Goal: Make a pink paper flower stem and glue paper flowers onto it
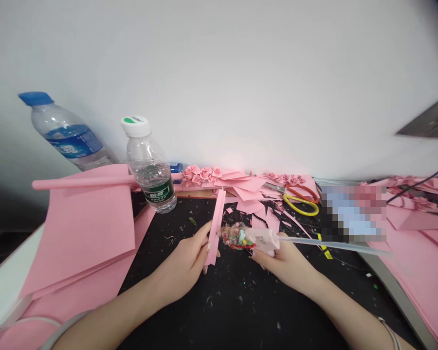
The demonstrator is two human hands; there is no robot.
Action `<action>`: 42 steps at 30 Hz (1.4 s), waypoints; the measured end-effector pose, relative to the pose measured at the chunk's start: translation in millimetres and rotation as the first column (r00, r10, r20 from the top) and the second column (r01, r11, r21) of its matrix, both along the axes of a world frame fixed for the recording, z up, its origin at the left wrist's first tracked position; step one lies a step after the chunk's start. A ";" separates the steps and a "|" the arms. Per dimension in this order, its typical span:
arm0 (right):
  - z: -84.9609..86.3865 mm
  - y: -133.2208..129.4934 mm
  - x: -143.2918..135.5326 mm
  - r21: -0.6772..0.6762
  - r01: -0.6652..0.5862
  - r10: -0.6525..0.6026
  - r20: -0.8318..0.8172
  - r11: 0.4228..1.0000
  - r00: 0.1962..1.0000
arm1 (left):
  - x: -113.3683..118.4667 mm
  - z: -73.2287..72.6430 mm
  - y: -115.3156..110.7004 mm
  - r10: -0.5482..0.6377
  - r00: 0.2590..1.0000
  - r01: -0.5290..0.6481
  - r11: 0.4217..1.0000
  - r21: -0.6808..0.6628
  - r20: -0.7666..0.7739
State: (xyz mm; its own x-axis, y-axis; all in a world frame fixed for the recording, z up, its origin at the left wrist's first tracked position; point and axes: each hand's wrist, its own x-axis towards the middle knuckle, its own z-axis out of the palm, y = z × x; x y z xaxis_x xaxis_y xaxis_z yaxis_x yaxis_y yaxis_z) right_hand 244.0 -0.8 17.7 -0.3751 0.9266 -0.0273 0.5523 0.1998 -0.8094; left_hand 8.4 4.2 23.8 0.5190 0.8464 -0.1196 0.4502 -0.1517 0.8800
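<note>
In my left hand (190, 260) is a narrow folded strip of pink paper (216, 226), held upright and slightly tilted, fingers closed round its lower part. My right hand (282, 265) grips a white glue gun (264, 238) whose front end is crusted with colourful dried bits and fuzz. That crusted tip points left and meets or nearly meets the strip's edge; whether they touch I cannot tell. A long translucent glue stick (332, 243) sticks out of the gun's back to the right. Under both hands lies a black work mat (219, 311) sprinkled with small scraps.
Behind the mat lie pink paper roses (204, 173), pink sheets (246, 184) and scissors (301, 200) with red and yellow handles. Two bottles, one green-labelled (155, 182) and one blue-labelled (71, 138), stand at left near more pink paper (87, 218). A pixelated patch covers something at right.
</note>
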 end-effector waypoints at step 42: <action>6.1 -3.6 -6.8 0.022 -0.158 0.157 0.040 0.987 0.987 | 1.4 -15.6 3.1 0.166 0.974 -0.177 0.982 0.062 0.157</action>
